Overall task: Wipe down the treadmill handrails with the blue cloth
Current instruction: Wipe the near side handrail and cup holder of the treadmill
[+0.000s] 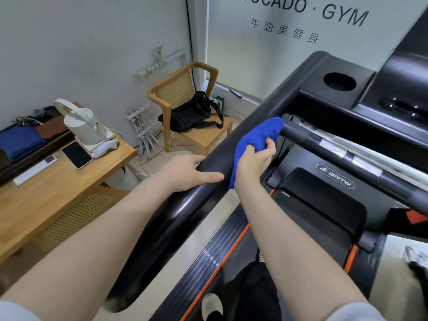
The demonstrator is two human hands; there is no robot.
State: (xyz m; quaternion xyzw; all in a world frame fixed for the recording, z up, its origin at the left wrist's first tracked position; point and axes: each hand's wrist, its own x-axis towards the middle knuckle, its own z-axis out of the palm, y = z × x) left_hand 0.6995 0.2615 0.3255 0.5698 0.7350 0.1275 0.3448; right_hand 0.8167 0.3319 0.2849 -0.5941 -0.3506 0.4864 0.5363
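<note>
On the far wall (266, 54), large dark letters read "AVOCADO · GYM", the first letter cut by the top edge. Just beneath stood a smaller line of Chinese characters, "牛油果健身". On the black treadmill (324, 205), at the right, an oval badge (335, 176) carried a small striped mark and pale letters that looked like "BRTW".

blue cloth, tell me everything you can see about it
The blue cloth is a bright royal blue, plush and towel-like, bunched rather than folded flat. The right hand grips its middle, fingers curled into the fabric. It drapes over the inner side of the black left handrail, with its upper end pressed where the black crossbar begins below the console, and its lower edge hanging down by the wrist. The left hand rests on the same rail beside it, not touching the cloth.
</note>
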